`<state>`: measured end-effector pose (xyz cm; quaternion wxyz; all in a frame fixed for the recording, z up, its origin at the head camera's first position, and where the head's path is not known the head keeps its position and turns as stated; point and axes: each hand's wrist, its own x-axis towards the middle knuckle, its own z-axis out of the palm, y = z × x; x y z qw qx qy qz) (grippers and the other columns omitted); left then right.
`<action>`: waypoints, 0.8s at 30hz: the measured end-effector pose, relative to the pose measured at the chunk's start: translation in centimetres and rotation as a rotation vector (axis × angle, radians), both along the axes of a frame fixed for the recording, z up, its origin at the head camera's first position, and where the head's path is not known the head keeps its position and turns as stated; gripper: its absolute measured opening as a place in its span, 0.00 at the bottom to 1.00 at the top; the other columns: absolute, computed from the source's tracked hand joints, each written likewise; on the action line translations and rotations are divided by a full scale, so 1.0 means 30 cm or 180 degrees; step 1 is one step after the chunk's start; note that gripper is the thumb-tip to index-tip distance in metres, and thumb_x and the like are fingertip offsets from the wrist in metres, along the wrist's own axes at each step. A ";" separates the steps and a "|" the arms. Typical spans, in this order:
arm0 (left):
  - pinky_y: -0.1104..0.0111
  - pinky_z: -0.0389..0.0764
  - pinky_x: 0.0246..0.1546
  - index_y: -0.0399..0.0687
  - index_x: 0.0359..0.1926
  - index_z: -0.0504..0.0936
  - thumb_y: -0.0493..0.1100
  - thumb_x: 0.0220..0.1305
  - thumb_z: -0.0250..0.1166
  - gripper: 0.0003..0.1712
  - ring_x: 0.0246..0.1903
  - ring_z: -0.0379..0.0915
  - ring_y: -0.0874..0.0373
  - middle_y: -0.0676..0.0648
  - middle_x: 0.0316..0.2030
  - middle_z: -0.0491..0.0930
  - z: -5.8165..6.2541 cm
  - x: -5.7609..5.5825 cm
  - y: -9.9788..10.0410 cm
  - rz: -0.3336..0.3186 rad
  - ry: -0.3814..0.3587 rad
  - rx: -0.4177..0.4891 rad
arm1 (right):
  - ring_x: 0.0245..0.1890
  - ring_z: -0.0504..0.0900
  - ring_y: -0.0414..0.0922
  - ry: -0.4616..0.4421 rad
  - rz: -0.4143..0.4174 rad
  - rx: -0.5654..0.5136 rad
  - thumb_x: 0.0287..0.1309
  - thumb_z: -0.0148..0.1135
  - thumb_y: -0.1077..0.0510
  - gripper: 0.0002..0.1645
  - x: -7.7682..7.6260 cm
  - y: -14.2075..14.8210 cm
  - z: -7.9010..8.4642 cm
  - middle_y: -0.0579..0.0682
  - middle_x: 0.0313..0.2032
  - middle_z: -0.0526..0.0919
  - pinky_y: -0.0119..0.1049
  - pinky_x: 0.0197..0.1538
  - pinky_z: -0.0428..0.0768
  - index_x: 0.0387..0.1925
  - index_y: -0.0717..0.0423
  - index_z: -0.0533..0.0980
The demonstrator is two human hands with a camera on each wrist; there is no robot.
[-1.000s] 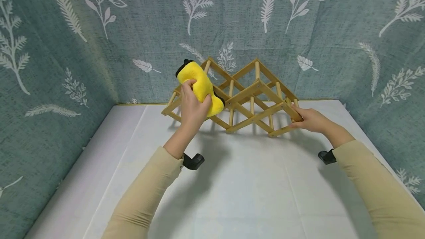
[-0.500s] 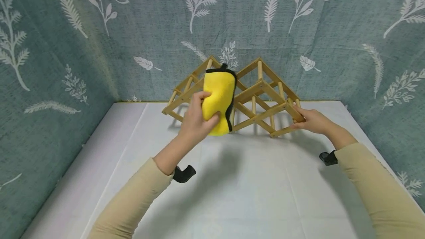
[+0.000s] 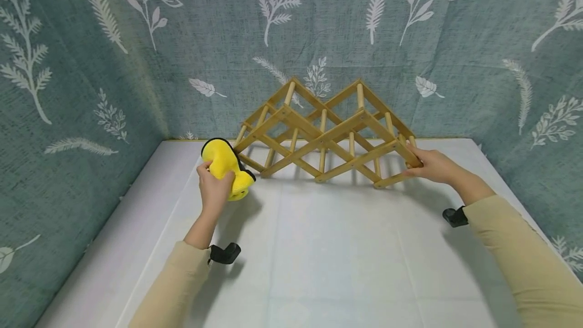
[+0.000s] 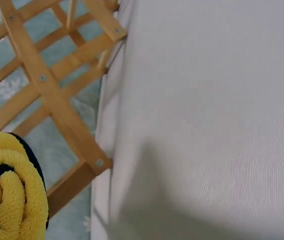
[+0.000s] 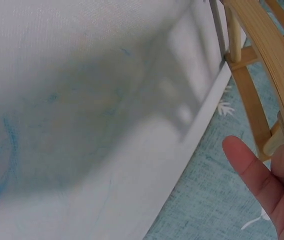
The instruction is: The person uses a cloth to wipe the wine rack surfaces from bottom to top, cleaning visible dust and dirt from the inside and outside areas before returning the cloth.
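My left hand [image 3: 214, 189] grips a folded yellow plush cloth [image 3: 221, 158] with black edging, held above the table by the left end of a wooden lattice rack [image 3: 321, 140]. The cloth's thick folds show in the left wrist view [image 4: 14, 195], close beside the lower end of the rack; whether they touch I cannot tell. My right hand [image 3: 434, 166] holds the right end of the rack, fingers and thumb about the end bars. In the right wrist view, one finger [image 5: 251, 170] extends away from the wood. The rack stands spread in a zigzag with two peaks.
A white-covered table [image 3: 337, 247] extends in front of the rack. Behind and at both sides hang green-blue curtains [image 3: 218, 29] with white leaf prints. A black wrist camera [image 3: 225, 253] juts from the left sleeve, another [image 3: 455, 216] from the right.
My left hand carried the yellow cloth rightward across the rack's front, then left and down to its left end, tilting it. My right hand keeps hold of the rack's right end.
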<state>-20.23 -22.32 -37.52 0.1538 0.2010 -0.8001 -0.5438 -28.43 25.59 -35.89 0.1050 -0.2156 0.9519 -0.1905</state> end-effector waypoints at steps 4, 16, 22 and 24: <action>0.53 0.68 0.52 0.40 0.62 0.50 0.40 0.56 0.57 0.36 0.55 0.62 0.43 0.33 0.58 0.60 -0.011 -0.021 0.023 -0.0054 0.0025 0.0030 | 0.39 0.78 0.54 -0.0012 -0.0001 -0.0004 0.56 0.60 0.46 0.51 0.000 -0.003 -0.004 0.59 0.38 0.80 0.50 0.41 0.73 0.68 0.67 0.45; 0.57 0.73 0.42 0.44 0.58 0.56 0.41 0.54 0.60 0.33 0.44 0.69 0.47 0.37 0.51 0.66 0.144 -0.059 0.252 -0.0420 0.0626 -0.0045 | 0.36 0.79 0.50 -0.0051 0.0017 -0.0111 0.56 0.59 0.45 0.50 0.005 -0.006 -0.003 0.56 0.35 0.80 0.48 0.39 0.74 0.68 0.66 0.47; 0.58 0.73 0.42 0.42 0.56 0.58 0.40 0.54 0.61 0.31 0.44 0.68 0.49 0.39 0.50 0.66 0.217 -0.065 0.345 -0.0780 0.1038 -0.0287 | 0.36 0.78 0.50 -0.0004 0.0044 -0.0057 0.56 0.59 0.44 0.51 -0.003 -0.005 -0.003 0.56 0.36 0.80 0.48 0.39 0.73 0.68 0.66 0.47; 0.58 0.72 0.42 0.41 0.56 0.58 0.40 0.54 0.61 0.31 0.44 0.67 0.48 0.38 0.50 0.66 0.235 -0.056 0.373 -0.0994 0.1178 -0.0500 | 0.36 0.78 0.50 0.0003 0.0044 -0.0046 0.56 0.59 0.45 0.50 -0.003 -0.002 -0.005 0.56 0.36 0.80 0.48 0.39 0.74 0.68 0.66 0.47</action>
